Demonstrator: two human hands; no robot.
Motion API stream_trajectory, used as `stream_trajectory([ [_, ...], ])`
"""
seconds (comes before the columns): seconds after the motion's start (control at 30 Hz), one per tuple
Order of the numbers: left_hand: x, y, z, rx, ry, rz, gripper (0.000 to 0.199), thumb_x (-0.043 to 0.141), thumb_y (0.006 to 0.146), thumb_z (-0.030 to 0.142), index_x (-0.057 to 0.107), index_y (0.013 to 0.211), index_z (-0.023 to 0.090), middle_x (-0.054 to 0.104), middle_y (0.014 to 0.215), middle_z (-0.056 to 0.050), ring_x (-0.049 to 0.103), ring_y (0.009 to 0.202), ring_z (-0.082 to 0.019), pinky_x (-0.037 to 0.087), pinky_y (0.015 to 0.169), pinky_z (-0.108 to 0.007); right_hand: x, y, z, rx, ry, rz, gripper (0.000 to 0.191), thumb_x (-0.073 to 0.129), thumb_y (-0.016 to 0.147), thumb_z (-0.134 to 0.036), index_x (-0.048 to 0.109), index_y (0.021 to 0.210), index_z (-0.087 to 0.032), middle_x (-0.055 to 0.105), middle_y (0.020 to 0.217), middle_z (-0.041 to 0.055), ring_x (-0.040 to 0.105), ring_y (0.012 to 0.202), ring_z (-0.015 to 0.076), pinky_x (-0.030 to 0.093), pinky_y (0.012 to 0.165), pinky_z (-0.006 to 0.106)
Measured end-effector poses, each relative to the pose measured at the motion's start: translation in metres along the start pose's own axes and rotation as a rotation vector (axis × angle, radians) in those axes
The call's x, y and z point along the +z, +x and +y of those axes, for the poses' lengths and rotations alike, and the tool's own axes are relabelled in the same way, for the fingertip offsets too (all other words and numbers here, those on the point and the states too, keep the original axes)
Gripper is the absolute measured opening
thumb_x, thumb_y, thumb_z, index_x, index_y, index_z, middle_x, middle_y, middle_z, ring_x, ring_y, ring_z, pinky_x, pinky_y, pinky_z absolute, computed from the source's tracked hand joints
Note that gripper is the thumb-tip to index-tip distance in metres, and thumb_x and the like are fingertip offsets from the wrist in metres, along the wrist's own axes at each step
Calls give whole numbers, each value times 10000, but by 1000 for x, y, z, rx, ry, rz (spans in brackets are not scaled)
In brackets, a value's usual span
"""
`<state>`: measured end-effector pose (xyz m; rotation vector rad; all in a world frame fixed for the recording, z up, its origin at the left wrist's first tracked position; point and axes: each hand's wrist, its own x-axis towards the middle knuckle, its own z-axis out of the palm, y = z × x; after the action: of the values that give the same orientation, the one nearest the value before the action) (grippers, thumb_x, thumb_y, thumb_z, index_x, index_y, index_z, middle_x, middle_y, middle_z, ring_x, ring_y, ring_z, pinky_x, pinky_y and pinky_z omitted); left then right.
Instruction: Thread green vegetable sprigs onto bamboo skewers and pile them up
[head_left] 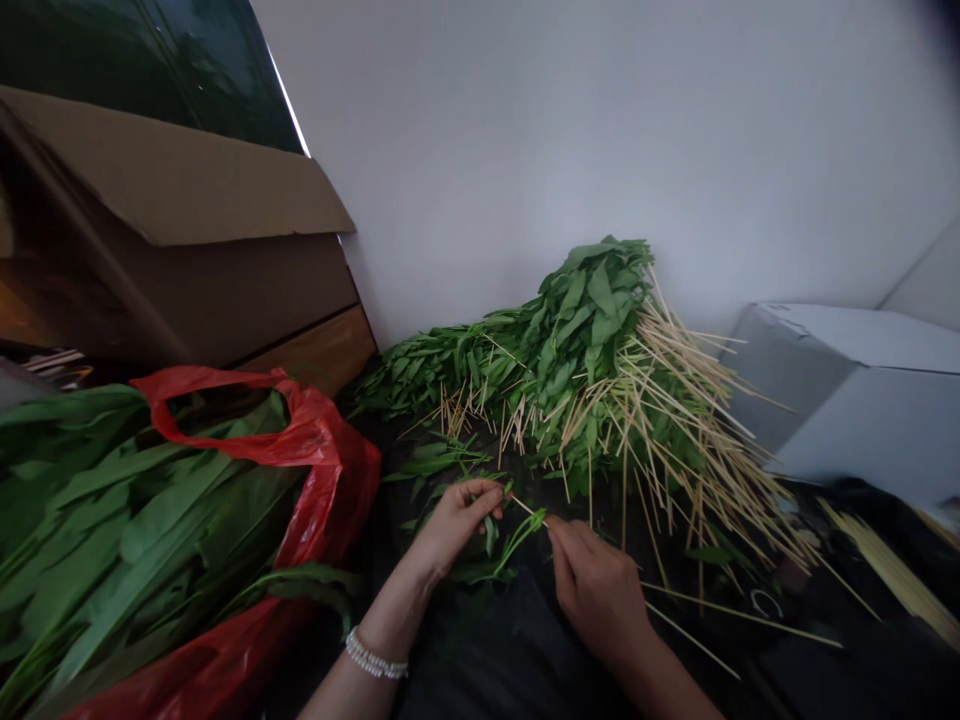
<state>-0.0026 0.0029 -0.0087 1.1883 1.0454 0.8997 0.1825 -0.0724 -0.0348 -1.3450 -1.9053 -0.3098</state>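
1. While the left hand pinches a small bunch of green leaves between thumb and curled fingers, the right hand closes finger and thumb around a thin bamboo skewer whose tip meets those leaves between the two hands, low in the middle of the view.
2. To do this well, I judge that the leaves should be kept folded tight and the point pushed through the thick of the fold, away from the holding fingertips, with the stick kept straight so that it does not split the greens.
3. At far left, a red plastic bag lies open and is stuffed with long loose green leaves that spill past its mouth.
4. Behind the bag, a brown cardboard box stands with a flap raised; what is inside it I cannot tell.
5. Beyond the hands, a tall heap of finished skewers leans against the white wall, leafy ends to the left and top, bare sticks fanning down to the right.
6. A grey box sits closed at right, just past the heap.
7. At the far right edge, a bundle of bare sticks lies on the dark table.
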Motion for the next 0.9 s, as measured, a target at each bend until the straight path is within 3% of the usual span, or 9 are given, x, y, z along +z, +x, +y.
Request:
stream_trajectory([
  [0.63, 2, -2, 2, 24, 92, 4, 473, 772, 635, 583, 740, 778, 133, 593, 591, 0, 432, 491, -60, 310, 466, -175, 0, -1, -1, -7, -3, -41, 318, 338, 995, -185, 649, 1043, -136, 640, 731, 31, 644, 656, 138, 426, 603, 236],
  [0.9, 7, -3, -1, 33, 133, -46, 464, 751, 655, 592, 734, 756, 140, 584, 573, 6, 416, 475, -61, 307, 467, -189, 3, -3, -2, -1, 38, -66, 316, 334, 981, -161, 640, 1048, -123, 648, 752, 45, 656, 689, 149, 458, 631, 235],
])
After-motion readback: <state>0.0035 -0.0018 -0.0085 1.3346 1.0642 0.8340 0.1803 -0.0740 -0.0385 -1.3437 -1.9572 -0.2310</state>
